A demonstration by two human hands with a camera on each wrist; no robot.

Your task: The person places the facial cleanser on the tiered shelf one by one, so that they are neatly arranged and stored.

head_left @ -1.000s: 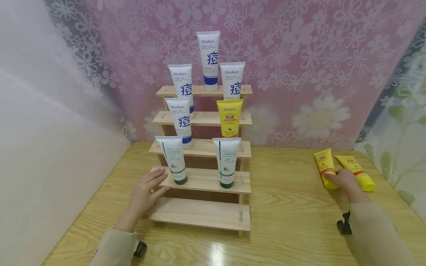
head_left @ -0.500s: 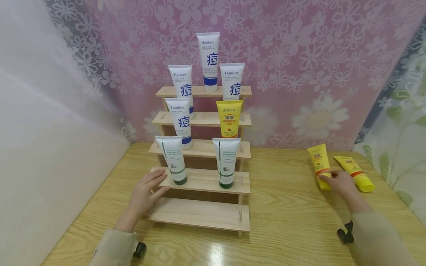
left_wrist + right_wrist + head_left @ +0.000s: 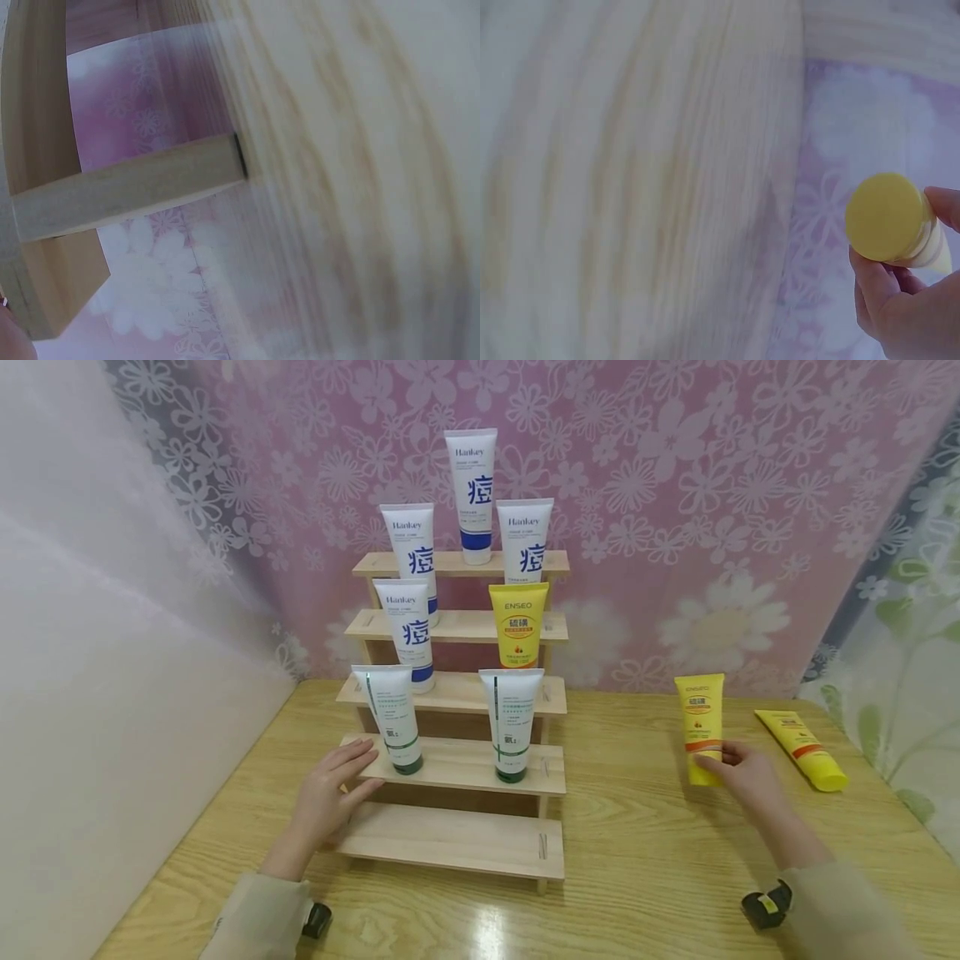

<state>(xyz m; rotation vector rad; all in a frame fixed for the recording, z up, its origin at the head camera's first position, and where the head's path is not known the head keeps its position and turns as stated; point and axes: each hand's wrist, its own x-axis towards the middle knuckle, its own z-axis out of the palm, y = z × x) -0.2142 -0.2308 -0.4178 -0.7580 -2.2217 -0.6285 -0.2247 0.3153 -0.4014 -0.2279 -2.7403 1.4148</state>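
My right hand [image 3: 742,777] pinches a yellow squeeze tube [image 3: 702,718] near its cap end, over the right part of the table. The tube is upright, cap down; its round yellow cap [image 3: 885,217] faces the right wrist camera, thumb and fingers on either side. My left hand [image 3: 330,793] holds the left edge of a stepped wooden display stand [image 3: 450,839], fingers over a step and thumb at its front. On the stand are two white-and-green tubes [image 3: 513,718], another yellow tube [image 3: 519,622], and several white-and-blue tubes [image 3: 472,485]. The left wrist view shows mainly wood.
Another yellow tube [image 3: 802,750] lies on the wood-grain table [image 3: 637,852] at the far right. The stand's lowest step is bare. Behind stands a pink floral backdrop [image 3: 637,527]; a white sheet [image 3: 127,652] borders the left side.
My right hand has lifted one yellow tube from beside the other, turned it upright and carried it left. My left hand stays at the stand.
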